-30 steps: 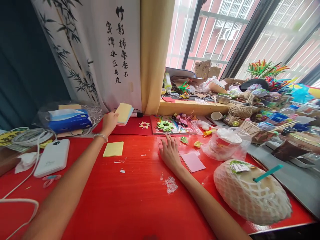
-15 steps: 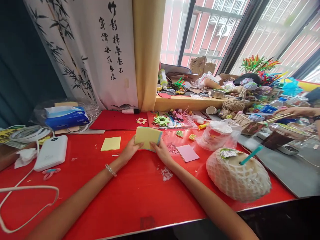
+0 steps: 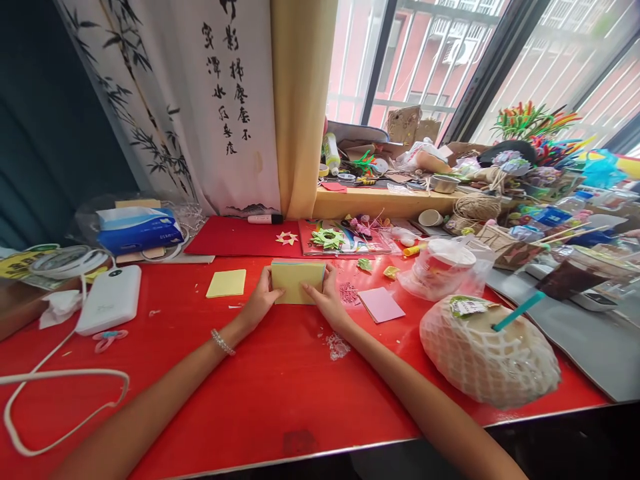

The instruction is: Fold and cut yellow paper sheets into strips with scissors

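A stack of square coloured paper, yellow at the front with a blue edge along its top, stands upright between my two hands. My left hand grips its left side, thumb across the front. On the right side my right hand holds it the same way. To the left, a yellow paper pad lies flat on the red table. Pink paper squares lie right of my right hand, beside small pink bits. Behind the stack are a folded green paper ring and a pale paper star.
A coconut in foam netting with a straw stands at the right front, a bagged tub behind it. A white power bank with a cable and a tissue pack lie left. Craft clutter fills the windowsill.
The paper stack has tilted and lowered slightly, its bottom edge now level, with both hands still on it. The other person's hand at the far right has left the view. The view shifted a little.
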### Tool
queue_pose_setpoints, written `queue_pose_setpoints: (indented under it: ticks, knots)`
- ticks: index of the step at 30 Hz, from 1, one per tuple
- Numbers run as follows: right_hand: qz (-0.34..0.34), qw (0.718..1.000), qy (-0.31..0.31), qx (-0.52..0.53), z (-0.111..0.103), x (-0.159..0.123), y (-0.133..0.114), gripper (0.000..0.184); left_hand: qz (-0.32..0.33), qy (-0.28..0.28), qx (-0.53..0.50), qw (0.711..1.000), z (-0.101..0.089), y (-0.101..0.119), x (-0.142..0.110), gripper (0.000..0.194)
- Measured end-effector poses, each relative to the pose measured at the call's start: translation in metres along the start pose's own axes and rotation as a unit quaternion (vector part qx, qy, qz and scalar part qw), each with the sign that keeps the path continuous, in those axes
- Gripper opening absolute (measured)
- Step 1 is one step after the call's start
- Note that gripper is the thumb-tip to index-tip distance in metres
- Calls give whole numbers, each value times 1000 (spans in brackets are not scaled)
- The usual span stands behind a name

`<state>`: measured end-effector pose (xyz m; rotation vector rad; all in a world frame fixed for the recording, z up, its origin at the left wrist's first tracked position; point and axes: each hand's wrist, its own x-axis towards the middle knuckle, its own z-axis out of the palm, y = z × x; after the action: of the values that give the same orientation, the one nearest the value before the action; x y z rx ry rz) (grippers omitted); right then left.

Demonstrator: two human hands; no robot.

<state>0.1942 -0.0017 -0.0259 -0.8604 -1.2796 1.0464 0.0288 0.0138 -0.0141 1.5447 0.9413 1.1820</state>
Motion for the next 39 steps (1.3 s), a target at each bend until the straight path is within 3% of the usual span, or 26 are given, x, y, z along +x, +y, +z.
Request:
queue_pose_setpoints:
  ticks: [3,7,9,11,13,17,19,22,25,27,31,36,39]
  knots:
    - [-8,1000,-6,2,-2,1,3,49,-3,10,3,1000,-2,-1,2,34]
    - [0,999,-22,-25,-4,3,8,26,2,7,15,1000,-5,2,4,27]
    - [-15,999,-8,-42,-3,4,8,17,23,12,23,999,-8,4,2,19]
    - [-8,999,32,-23,1,4,5,22,52,25,30,998,-11,7,1,17]
    - [58,995,43,62,4,5,2,31,78,36,35,996,-14,9,-1,17]
    - [240,940,-78,228,4,7,-4,45,113,25,110,987,-17,7,-2,17]
    - [257,934,-73,236,1,8,-5,42,107,36,146,983,-16,5,0,15]
    - [204,954,-6,222,-3,7,-1,41,26,62,46,997,-13,3,2,33]
    - [150,968,14,200,-2,6,1,36,-64,11,-80,995,-11,3,2,57]
    - [96,983,8,156,1,5,-1,29,-51,-14,-84,995,-10,2,1,62]
    - [0,999,-6,42,4,3,-3,25,1,5,-54,999,-8,-4,1,44]
    - [-5,998,-21,-62,0,4,7,34,9,5,-50,999,-8,-7,3,45]
    - [-11,998,-18,-64,-1,5,13,31,7,3,-39,999,-8,-7,3,46]
